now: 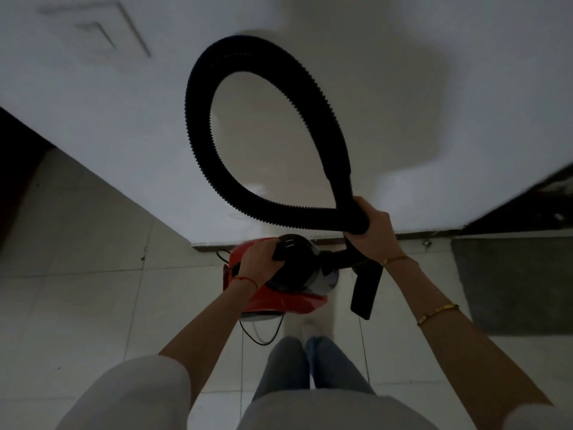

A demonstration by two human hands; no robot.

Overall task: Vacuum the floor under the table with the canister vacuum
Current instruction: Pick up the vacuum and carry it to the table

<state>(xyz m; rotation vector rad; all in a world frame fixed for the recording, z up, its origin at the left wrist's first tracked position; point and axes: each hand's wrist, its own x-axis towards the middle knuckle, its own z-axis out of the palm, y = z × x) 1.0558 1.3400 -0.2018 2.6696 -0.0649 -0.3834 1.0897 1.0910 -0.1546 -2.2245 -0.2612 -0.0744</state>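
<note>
From the head view, I am standing on the tiled floor [77, 290] facing a white wall [310, 26], with no table in sight. My left hand [262, 259] is curling around the black handle on top of the vacuum [279, 293], a red and black canister hanging just in front of my knees; whether it is clear of the floor I cannot tell. My right hand [370, 231] is gripping the hose [201, 125] where its two runs cross, bunching them together so the rest is arching up in a big loop against the wall. The nozzle [367, 290] is dangling below that hand, beside the canister. A thin cord [263, 336] is trailing under the canister.

The canister is probably the heavy, rigid part, so the top handle is the place to carry it. The ribbed hose looks springy and floppy, likely to swing or uncoil if I loosen my grip, so I am judging it best held near the stiff end by the nozzle. A grey mat [511, 283] is lying to my right.
</note>
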